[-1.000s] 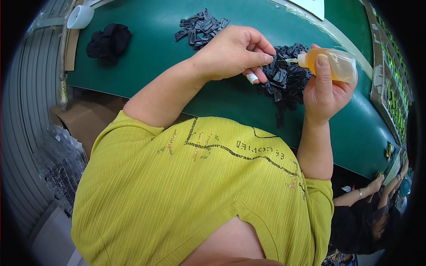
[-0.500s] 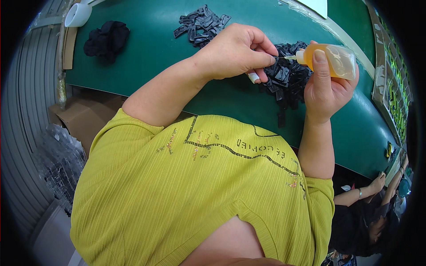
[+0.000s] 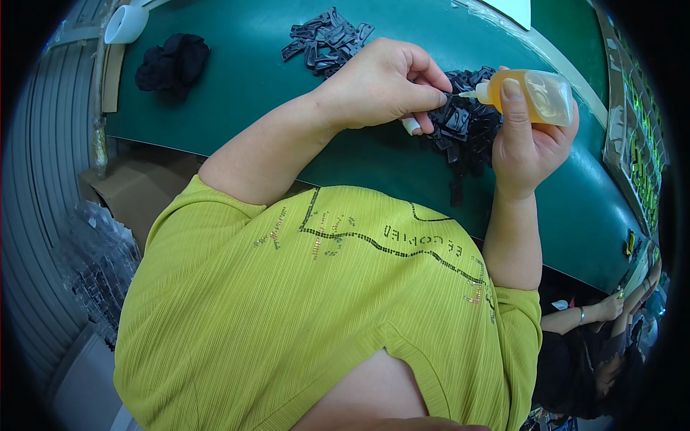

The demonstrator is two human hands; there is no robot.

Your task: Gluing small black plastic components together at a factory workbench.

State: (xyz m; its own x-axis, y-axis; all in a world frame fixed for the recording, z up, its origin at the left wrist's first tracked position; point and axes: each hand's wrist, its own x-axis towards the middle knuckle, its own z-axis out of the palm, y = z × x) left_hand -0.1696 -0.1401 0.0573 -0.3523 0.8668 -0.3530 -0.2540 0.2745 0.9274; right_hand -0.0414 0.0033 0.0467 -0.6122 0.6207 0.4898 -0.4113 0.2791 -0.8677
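My right hand [image 3: 535, 147] is wrapped round a clear squeeze bottle [image 3: 550, 97] with amber liquid inside. The bottle is tipped on its side, its thin nozzle pointing left, close to the fingertips of my left hand [image 3: 392, 82]. Thumb and finger of that hand are pinched together; whatever they hold is hidden or too small to make out. White tape wraps one of its fingers. Below and behind both hands lies a heap of small black plastic parts [image 3: 460, 136]. Farther left is a second, smaller pile of similar black parts [image 3: 327, 39].
A green tabletop [image 3: 244, 86] carries everything. A crumpled black cloth [image 3: 172, 65] lies at left, with a white roll [image 3: 126, 25] at the far left corner. At right stands a rack of yellow-green pieces [image 3: 640, 158]. Another person's hand [image 3: 611, 305] is at the lower right.
The squeeze bottle has shifted slightly left, tilting a little in my right hand, so its nozzle is nearer my left fingertips. My left hand has hardly moved.
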